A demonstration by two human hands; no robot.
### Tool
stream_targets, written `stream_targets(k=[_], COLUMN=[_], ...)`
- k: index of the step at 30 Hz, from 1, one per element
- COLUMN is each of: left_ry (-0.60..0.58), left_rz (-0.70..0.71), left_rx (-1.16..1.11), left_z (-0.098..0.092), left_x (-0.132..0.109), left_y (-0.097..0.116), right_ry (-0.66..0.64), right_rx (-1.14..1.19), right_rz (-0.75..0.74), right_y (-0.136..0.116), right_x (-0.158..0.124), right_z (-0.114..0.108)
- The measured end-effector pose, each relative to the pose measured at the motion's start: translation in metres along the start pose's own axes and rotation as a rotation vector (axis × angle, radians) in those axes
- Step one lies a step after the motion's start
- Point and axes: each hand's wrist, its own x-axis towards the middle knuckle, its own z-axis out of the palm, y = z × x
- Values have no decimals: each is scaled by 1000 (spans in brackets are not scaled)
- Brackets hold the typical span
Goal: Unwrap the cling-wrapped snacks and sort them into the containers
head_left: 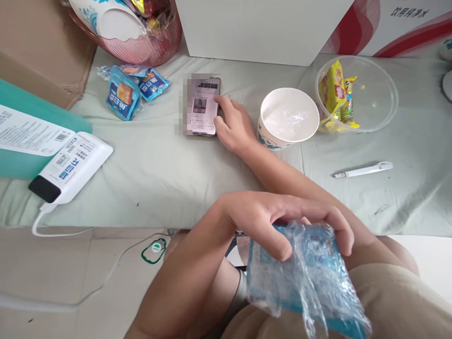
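Note:
My left hand [261,221] reaches across from the lower left, thumb and fingers closed over a blue snack package [293,278] in crinkled clear plastic, held above my lap. Farther up, my right hand [235,122] lies on the cloth at the right edge of a phone [205,106]. Its index fingertip touches the lit screen, and the thumb is apart, by the phone's lower side. The phone lies flat; part of its left side is blurred out. Just right of that hand stands a white paper bowl [287,115] with clear plastic film inside.
A clear plastic tub [374,99] holds yellow snack packets. Near it lies a slim white tool [363,170]. On the left are blue snack packets [122,94], a teal bottle [31,127] and a white cabled device [76,165]. Behind stand a pink basket [141,49] and a white box [247,33].

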Motion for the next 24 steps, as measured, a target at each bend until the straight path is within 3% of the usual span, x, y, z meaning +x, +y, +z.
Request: stream_targets(k=[10, 17, 24], left_ry=[34, 64, 26], left_rz=[25, 50, 74], left_rx=[29, 34, 11], left_z=[1, 3, 1], left_x=[-3, -3, -3], left_y=[-1, -3, -3], right_ry=[-52, -61, -63], right_rx=[-51, -134, -183], right_rz=[4, -138, 27], right_y=[-6, -2, -27], right_x=[-7, -22, -9], right_z=[-8, -5, -1])
